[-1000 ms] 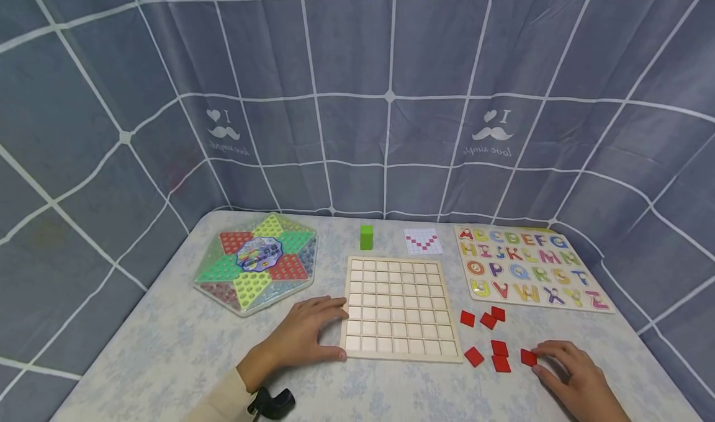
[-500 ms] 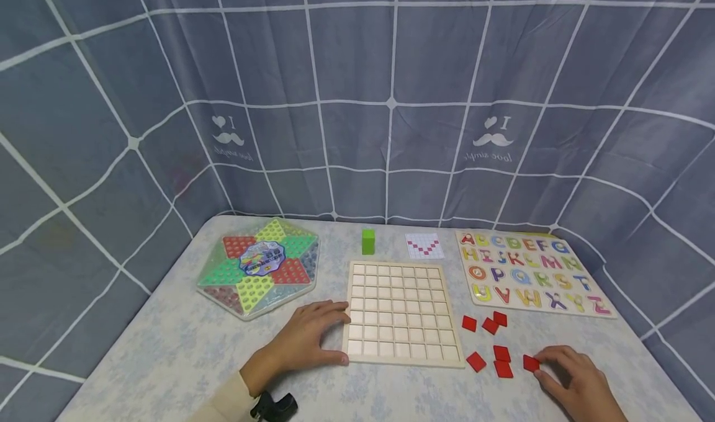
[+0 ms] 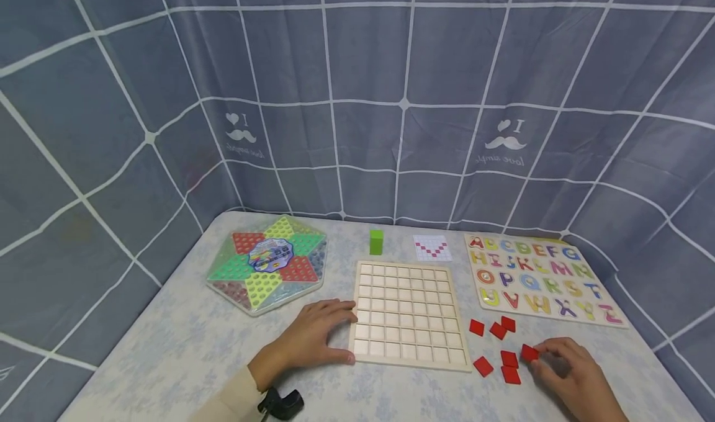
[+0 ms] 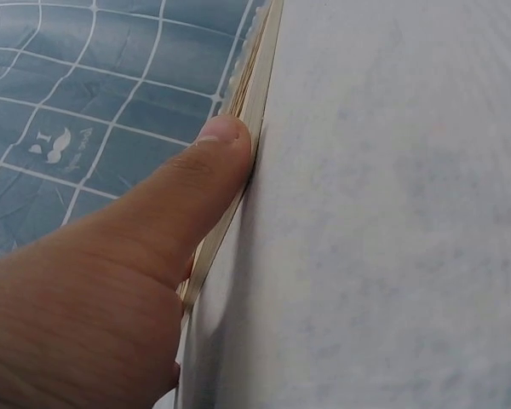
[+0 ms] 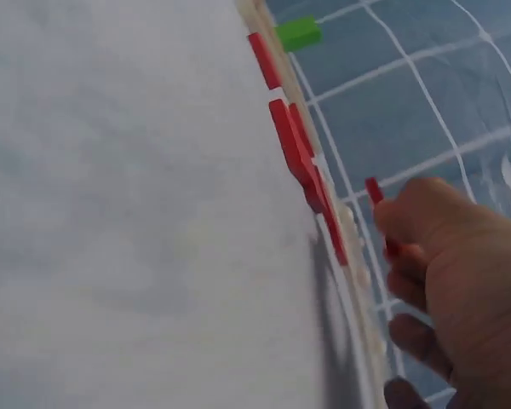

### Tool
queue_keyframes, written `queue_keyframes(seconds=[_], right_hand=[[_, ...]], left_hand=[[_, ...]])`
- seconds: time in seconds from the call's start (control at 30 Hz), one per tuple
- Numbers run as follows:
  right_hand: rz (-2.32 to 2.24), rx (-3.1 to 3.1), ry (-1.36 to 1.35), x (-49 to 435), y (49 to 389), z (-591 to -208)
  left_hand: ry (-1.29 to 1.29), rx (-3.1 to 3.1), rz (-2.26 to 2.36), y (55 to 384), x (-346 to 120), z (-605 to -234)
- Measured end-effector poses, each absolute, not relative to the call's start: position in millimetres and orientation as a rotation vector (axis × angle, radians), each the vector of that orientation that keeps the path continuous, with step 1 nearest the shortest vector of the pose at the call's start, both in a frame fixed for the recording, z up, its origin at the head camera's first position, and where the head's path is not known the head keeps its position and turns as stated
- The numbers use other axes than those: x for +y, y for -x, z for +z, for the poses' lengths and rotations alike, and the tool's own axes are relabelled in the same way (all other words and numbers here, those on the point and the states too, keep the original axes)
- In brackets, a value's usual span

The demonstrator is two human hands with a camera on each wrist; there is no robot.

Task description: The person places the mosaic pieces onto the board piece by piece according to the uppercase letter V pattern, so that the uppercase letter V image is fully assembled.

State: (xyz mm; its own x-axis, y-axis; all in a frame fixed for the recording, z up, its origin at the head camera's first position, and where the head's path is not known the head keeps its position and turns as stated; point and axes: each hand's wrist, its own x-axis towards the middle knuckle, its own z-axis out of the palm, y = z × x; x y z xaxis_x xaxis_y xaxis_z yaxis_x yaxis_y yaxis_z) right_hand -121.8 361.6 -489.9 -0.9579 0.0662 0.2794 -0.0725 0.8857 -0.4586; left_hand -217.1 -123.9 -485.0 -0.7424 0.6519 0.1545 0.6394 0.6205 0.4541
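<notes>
At the table's (image 3: 413,397) far right corner I read A to Z on a letter board (image 3: 544,280); the curtain (image 3: 363,68) says "love simple", mirrored.

Wooden grid board (image 3: 410,314), flat, six red tiles (image 3: 509,359) beside it, seventh tile (image 3: 529,352) held aloft

Smooth pale-wood grid board (image 3: 412,316), smooth red tiles (image 3: 511,375), glossy plastic-covered star board (image 3: 270,255), paper pattern card (image 3: 432,248), creased cloth curtain (image 3: 363,56)

I'm working in a curtained-off tabletop space, room type unclear; blue-grey, white-gridded fabric curtain (image 3: 363,56) is hanging around a pale, blue-mottled table (image 3: 167,347).
</notes>
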Motion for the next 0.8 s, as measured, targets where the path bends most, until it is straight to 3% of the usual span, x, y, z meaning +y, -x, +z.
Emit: queue_keyframes(seconds=[0.33, 0.6, 0.8], right_hand=[[0.815, -2.533, -0.46, 301.8, 192.1, -457.3], [1.009, -2.46, -0.652, 229.7, 260.3, -457.9], [1.152, -2.552, -0.75, 171.6, 287.3, -464.2]], left_hand=[[-1.097, 2.807, 0.757, 214.6, -123.5, -483.6], [-1.102, 2.825, 0.726, 214.6, -124.5, -484.1], [-1.1, 2.814, 0.746, 214.5, -122.8, -483.7]])
